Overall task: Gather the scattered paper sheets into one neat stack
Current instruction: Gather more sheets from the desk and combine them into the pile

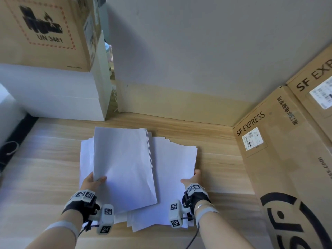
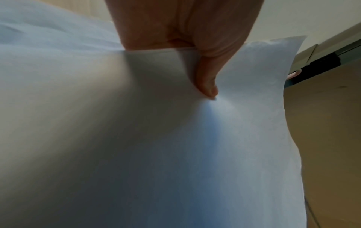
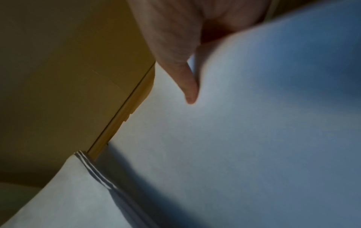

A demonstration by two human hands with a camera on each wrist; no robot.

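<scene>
White paper sheets lie fanned on the wooden table. My left hand pinches the left edge of a lifted bundle of sheets, thumb on top, fingers underneath; the thumb presses into the bundle. My right hand grips the right edge of the lower spread of sheets, thumb on top, the other fingers hidden under the paper. More loose sheets stick out at the near edge between my wrists.
A brown SF Express carton stands close on the right. A white box with a cardboard box on top sits at the back left. A grey wall closes the far edge. A dark cable lies at the left.
</scene>
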